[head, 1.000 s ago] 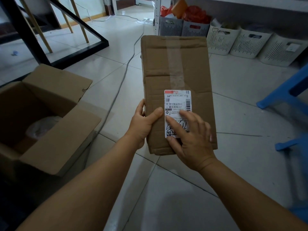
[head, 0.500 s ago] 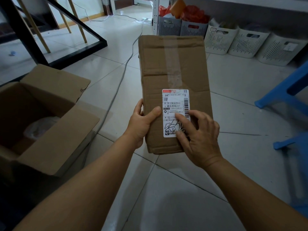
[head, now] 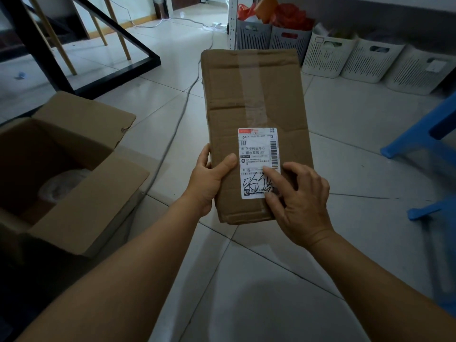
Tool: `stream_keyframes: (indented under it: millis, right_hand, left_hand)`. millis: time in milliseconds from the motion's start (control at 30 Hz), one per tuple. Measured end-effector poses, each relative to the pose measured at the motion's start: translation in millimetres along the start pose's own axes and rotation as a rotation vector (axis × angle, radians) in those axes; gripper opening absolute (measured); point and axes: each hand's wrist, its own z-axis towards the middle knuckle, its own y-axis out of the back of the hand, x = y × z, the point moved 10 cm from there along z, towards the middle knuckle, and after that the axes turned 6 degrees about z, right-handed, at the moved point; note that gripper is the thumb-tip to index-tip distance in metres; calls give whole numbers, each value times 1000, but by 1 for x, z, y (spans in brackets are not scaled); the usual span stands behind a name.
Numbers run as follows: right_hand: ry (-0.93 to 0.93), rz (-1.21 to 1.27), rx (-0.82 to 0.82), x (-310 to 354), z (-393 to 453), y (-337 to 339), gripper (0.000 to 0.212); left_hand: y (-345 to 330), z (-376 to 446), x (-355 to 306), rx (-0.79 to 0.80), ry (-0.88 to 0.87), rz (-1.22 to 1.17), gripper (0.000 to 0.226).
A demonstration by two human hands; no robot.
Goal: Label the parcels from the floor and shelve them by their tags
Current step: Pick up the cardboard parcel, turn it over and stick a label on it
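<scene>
A flat brown cardboard parcel [head: 254,104], sealed with clear tape, is held above the tiled floor in the middle of the view. My left hand [head: 209,178] grips its near left edge, thumb on top. A white shipping label [head: 256,154] with barcodes and black handwriting sits on the near half of the parcel. My right hand [head: 298,201] rests flat on the parcel's near right corner, its fingertips pressing on the label's lower right part and covering it there.
An open cardboard box [head: 74,174] with a pale bag inside stands on the floor at left. White and grey slatted baskets [head: 367,60] line the far wall. A blue plastic stool [head: 424,149] is at right. A grey cable [head: 177,119] runs across the tiles; black frame legs [head: 98,77] stand behind.
My right hand has slid to the right and slightly down across the label, uncovering the handwriting. The parcel and my left hand have stayed almost still.
</scene>
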Motion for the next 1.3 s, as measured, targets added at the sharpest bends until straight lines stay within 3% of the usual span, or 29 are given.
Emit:
stream_keyframes:
  millis: [233, 400, 467, 600, 667, 733, 800, 867, 1067, 1200, 1300]
  right_hand:
    - [90, -9, 19, 10, -2, -8, 48]
    - [66, 45, -71, 5, 2, 0, 47]
    - [-53, 86, -144, -9, 8, 9, 51]
    - [-507, 335, -223, -68, 12, 12, 62]
    - [-735, 612, -116, -99, 2, -12, 65]
    - [-883, 1045, 56, -104, -9, -44, 68]
    - [-935, 1331, 231, -97, -20, -69, 78]
    - [-932, 1410, 329, -94, -26, -83, 84]
    - [-1040, 1553, 206, -94, -37, -94, 75]
    - [-1157, 1646, 160, -62, -49, -85, 56]
    - [-1229, 1651, 179, -35, -42, -62, 50]
  left_hand:
    - [2, 0, -1, -9, -3, 3, 74]
    - [5, 0, 0, -20, 12, 11, 76]
    - [7, 1, 3, -19, 28, 9, 76]
    - [10, -1, 7, 13, 48, -4, 84]
    - [10, -1, 11, 36, 72, -12, 89]
    - [10, 0, 19, 47, 110, -22, 92]
    - [10, 2, 26, 36, 155, -19, 97]
    - [10, 4, 30, 20, 186, -11, 100]
    - [17, 0, 28, -12, 224, 43, 68]
    - [30, -31, 5, -22, 264, 74, 73]
    - [37, -58, -16, -85, 291, 91, 58]
